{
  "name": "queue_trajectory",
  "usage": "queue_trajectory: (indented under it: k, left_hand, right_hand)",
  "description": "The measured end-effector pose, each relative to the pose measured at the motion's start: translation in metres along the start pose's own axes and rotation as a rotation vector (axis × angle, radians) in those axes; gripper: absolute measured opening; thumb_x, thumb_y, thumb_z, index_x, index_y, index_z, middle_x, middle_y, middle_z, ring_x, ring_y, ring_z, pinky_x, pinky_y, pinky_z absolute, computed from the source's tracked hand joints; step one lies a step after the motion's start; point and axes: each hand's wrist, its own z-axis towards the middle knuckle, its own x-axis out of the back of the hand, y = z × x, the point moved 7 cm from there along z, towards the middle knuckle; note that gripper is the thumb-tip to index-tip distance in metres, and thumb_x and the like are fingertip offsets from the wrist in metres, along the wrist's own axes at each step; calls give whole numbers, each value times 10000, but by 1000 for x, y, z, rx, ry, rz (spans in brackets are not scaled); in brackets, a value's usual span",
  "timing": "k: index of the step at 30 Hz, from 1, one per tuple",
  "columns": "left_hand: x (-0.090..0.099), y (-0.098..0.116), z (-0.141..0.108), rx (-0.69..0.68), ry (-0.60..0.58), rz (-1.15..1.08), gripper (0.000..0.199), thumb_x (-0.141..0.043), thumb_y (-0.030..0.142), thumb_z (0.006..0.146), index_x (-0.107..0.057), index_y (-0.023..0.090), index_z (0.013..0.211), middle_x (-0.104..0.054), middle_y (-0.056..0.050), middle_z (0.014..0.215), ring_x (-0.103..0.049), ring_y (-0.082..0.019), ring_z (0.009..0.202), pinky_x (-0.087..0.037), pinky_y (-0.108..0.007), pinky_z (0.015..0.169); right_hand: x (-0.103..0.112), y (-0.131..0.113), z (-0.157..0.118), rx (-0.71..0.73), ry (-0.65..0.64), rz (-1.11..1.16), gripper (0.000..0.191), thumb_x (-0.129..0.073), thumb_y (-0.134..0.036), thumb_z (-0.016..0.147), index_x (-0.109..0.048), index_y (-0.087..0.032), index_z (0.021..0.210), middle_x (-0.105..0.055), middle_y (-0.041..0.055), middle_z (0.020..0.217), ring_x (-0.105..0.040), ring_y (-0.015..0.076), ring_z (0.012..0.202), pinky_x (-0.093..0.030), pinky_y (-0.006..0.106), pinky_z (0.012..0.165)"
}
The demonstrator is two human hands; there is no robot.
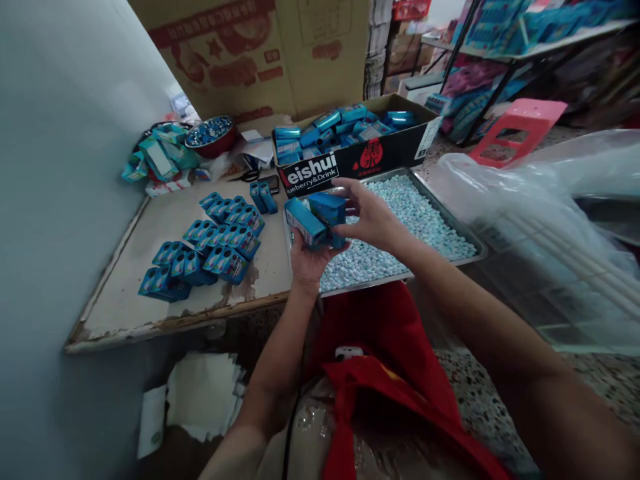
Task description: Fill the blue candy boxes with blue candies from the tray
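My left hand (311,261) is closed around a small blue box (304,221), held tilted above the near left part of a metal tray (475,259). My right hand (367,217) grips another blue box (327,208) right beside it, fingers on its right side. Pale blue and white pellets (395,230) fill the tray below both hands. On the table to the left stand several blue boxes (227,260) in slanted rows, with round dark holes showing. Two more blue boxes (263,197) stand apart, near the tray's left corner.
Behind the tray is a black carton (350,160) of loose blue boxes. A red bowl (220,141) and scissors (246,176) lie at the back left. Clear plastic sheeting (540,220) covers the right side; a pink stool (520,130) is beyond. The table's worn edge (200,317) faces me.
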Motion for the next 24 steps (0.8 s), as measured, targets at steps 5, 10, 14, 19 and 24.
queue_trajectory:
  k: [5, 10, 14, 19, 24]
  left_hand:
    - [-10, -19, -20, 130, 46, -88, 724, -293, 690, 1175, -681, 168, 1493, -718, -195, 1537, -627, -393, 1516, -518, -712, 1224]
    - [-8, -30, -27, 103, 204, -114, 513, -453, 617, 1163, -742, 214, 1293, -761, -141, 1451, -728, -335, 1347, -611, -595, 1151]
    - [-4, -34, -28, 159, 283, -95, 445, -533, 604, 1139, -744, 225, 1242, -798, -129, 1275, -752, -322, 1220, -599, -627, 1127]
    - [18, -21, -26, 155, 437, -123, 409, -614, 613, 1095, -736, 224, 1078, -749, -77, 968, -740, -247, 919, -628, -488, 963]
    - [20, -9, -23, 80, 425, -149, 265, -617, 412, 1135, -695, 197, 1001, -711, -38, 846, -669, -162, 717, -581, -289, 700]
  right_hand:
    - [-2, 17, -32, -36, 13, 63, 729, -759, -315, 806, -611, -268, 1518, -752, 84, 1264, -726, 288, 1150, -639, 448, 948]
    - [-7, 43, -39, -153, -13, 287, 740, -874, -546, 799, -604, -263, 1427, -741, 64, 1168, -716, 237, 952, -625, 375, 775]
    - [8, 59, -33, -234, 151, 163, 562, -922, -516, 748, -663, -237, 1161, -671, -22, 839, -611, 178, 739, -585, 356, 742]
    - [26, 82, -42, -324, 269, 521, 609, -951, -397, 660, -667, -269, 1182, -764, -7, 994, -727, 220, 916, -651, 388, 860]
    - [16, 115, -70, -558, 362, 951, 436, -953, -342, 690, -693, -249, 1027, -796, 19, 1067, -759, 195, 933, -706, 332, 822]
